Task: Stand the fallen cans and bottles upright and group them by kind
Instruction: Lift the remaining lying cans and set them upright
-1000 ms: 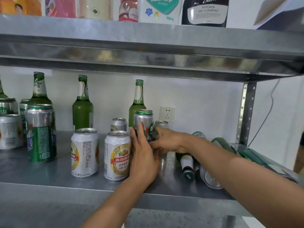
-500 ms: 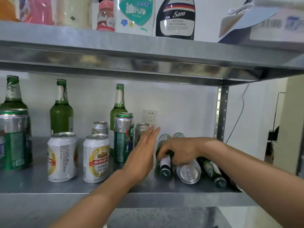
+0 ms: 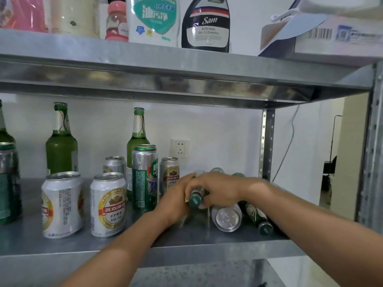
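Note:
On the steel shelf a fallen green bottle points its cap toward me. My right hand grips its neck from above and my left hand holds it from the left side. To the right lie a silver can on its side and another fallen green bottle. Upright at left are a tall green can, white cans and green bottles.
The upper shelf hangs low over the bottle tops and carries cleaning bottles. A steel post stands at the back right and another at the front right. A wall socket sits behind the cans.
My view shifted right. Both hands left the tall green can and moved right onto the fallen green bottle, whose cap end now sits between them.

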